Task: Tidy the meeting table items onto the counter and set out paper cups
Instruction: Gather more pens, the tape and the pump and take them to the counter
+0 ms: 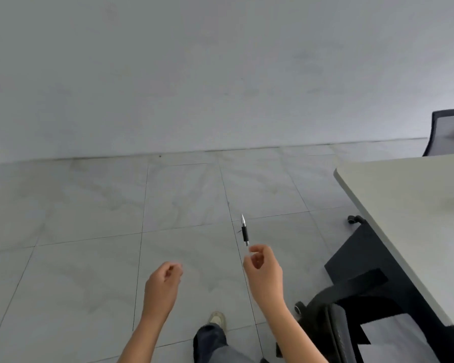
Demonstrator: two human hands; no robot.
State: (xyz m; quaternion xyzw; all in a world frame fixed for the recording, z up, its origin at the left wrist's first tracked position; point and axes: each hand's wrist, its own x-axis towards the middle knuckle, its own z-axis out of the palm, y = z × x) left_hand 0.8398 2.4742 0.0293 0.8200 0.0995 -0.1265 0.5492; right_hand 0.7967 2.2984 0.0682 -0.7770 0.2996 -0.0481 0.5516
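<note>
Head cam, looking down at grey tiled floor (pixel 116 231). Right grip (pixel 262 268) pinching black-and-silver pen (pixel 244 231) by its lower end, silver tip pointing up and away. Pen's in mid-air over floor, well left of bench (pixel 414 205). Left grip (pixel 163 281) hanging beside it, fingers loosely curled, nothing in it. Black chair (pixel 336 326) by bench's near side, second chair (pixel 446 132) at far end. One shoe (pixel 216 319) on floor down below.
</note>
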